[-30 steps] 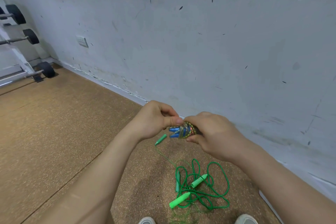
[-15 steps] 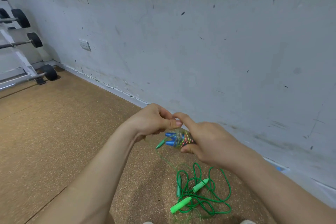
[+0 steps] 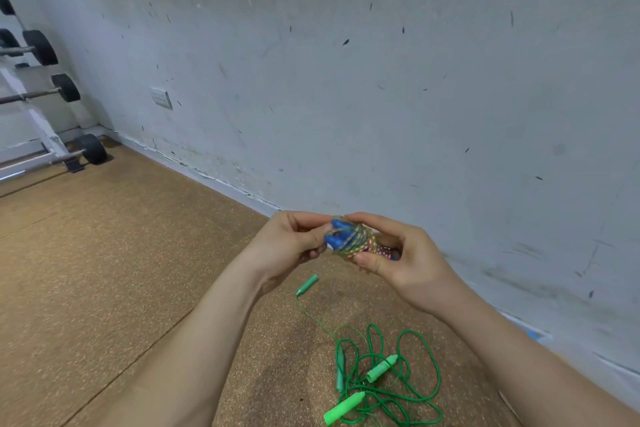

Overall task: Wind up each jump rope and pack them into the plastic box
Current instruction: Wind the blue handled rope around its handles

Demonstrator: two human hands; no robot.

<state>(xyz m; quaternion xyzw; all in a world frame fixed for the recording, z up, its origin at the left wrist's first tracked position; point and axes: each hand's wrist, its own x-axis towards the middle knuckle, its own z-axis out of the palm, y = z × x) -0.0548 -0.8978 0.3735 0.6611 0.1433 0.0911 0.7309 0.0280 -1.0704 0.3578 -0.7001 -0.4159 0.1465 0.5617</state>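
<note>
At the far left a rack (image 3: 45,146) of dumbbells stands on the floor (image 3: 104,270), with a socket (image 3: 161,98) low on the wall (image 3: 381,80) to its right. In the middle, held up in front of me, my left hand (image 3: 292,246) has its fingers curled and pinches the blue tips of the bundle (image 3: 355,241), a speckled rope wound round its own two grips. My right hand (image 3: 407,263) grips the other side of that bundle, fingers over the top and thumb pressed up from beneath, so both hands are closed on it. I judge it light and small, the grips stiff plastic and the cord soft and springy enough to slip loose if I relax. The hold belongs across the wraps, squeezing cord against plastic, not on the smooth blue tips alone. I cannot tell whether the loose end is tucked in yet. Below my hands, to the near right, the green ropes (image 3: 381,388) lie in a loose tangle on the floor, one handle (image 3: 307,284) strayed out to the far left of the heap. Those look limp and likely to snag, so I'd take each by a handle and draw the cord free. I can't see the box
</note>
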